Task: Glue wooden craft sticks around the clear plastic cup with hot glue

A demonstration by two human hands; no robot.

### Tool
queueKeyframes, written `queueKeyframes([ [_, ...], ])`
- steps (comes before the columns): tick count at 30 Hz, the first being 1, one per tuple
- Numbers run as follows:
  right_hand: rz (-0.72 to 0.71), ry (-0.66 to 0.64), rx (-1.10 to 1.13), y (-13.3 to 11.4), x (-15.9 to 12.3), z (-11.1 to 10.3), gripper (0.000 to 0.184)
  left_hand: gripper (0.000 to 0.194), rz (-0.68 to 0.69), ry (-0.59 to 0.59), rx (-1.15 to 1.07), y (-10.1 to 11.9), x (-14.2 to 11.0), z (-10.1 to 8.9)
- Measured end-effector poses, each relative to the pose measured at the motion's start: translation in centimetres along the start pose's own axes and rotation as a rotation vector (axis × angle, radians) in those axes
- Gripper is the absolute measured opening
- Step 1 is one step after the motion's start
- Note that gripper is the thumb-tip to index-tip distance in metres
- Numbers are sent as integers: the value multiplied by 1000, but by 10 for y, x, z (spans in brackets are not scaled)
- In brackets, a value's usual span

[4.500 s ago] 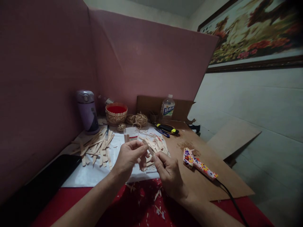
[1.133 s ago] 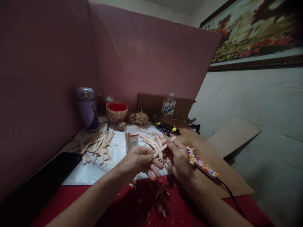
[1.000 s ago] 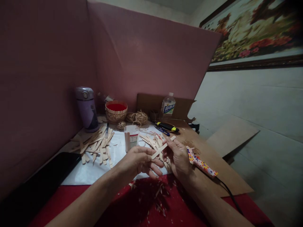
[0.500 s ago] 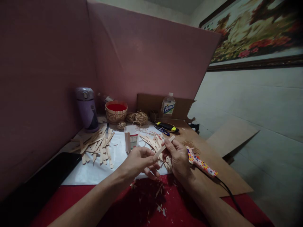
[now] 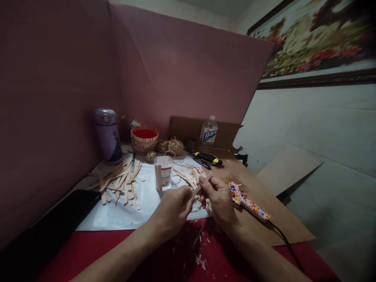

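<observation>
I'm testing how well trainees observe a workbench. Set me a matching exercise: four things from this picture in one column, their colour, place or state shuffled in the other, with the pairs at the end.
Things
1. wooden craft stick
2. glue gun
3. flask
4. plastic cup

Descriptions
A. purple, standing upright
B. clear, with a red band, on the white sheet
C. held between the left hand and the right hand
D. flower-patterned, lying on the brown cardboard

Right pairs: 1-C, 2-D, 3-A, 4-B
</observation>
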State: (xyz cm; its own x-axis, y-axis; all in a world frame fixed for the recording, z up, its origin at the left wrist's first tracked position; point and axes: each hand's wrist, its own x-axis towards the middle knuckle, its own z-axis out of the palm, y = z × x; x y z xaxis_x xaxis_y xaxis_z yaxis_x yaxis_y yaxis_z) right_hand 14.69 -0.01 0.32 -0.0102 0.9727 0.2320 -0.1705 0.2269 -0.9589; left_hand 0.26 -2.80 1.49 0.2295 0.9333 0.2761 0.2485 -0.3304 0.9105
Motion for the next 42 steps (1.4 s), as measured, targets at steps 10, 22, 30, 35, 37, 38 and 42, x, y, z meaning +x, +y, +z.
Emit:
queueKeyframes([
  [10, 75, -48, 190, -9, 3, 2, 39, 33, -210, -314, -415, 11, 0, -5],
  [22, 73, -43, 143, -7, 3, 0, 37, 26, -192, -218, -361, 5, 0, -1],
  [30, 136, -54, 212, -12, 5, -1, 35, 24, -306, -289, -782, 8, 6, -5],
  [35, 123, -52, 207, -12, 4, -1, 34, 21, -293, -279, -731, 8, 5, -4],
  [37, 122, -58, 212, -12, 4, 0, 34, 20, -292, -279, -717, 7, 5, -5],
  [38, 125, -63, 215, -12, 4, 0, 34, 19, -292, -281, -711, 6, 4, -5],
  [42, 125, -114, 204, -10, 4, -1, 32, 21, -290, -311, -687, 4, 4, -4],
])
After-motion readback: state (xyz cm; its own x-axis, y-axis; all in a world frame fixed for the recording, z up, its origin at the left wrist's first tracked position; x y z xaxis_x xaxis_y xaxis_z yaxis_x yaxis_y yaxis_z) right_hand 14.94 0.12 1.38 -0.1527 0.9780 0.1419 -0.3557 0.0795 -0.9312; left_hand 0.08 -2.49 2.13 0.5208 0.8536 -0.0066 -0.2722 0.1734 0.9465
